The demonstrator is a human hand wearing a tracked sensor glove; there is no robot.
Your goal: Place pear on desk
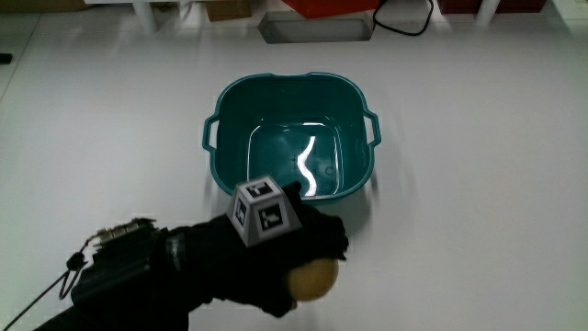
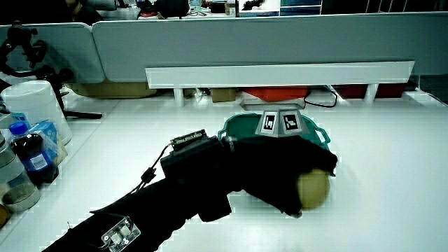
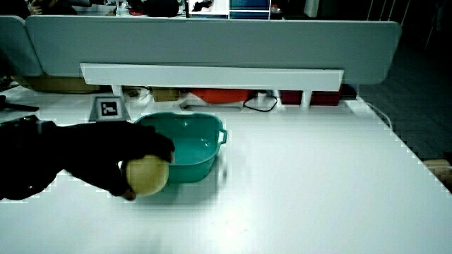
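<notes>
The gloved hand (image 1: 294, 253) is curled around a yellowish pear (image 1: 313, 279), which shows below the fingers at the side of a teal basin (image 1: 354, 101) nearer to the person. In both side views the pear (image 2: 313, 187) (image 3: 146, 175) sits in the hand's (image 2: 294, 168) (image 3: 120, 159) grasp just above or at the white desk (image 1: 478, 202), in front of the basin (image 2: 318, 133) (image 3: 208, 144). Whether the pear touches the desk cannot be told. The patterned cube (image 1: 264, 210) rides on the back of the hand.
The teal basin has two handles and nothing visible inside. A white bucket (image 2: 35, 105) and plastic bottles (image 2: 31, 154) stand at the table's edge in a side view. A low white shelf (image 2: 280, 73) and grey partition (image 3: 212, 39) run along the table.
</notes>
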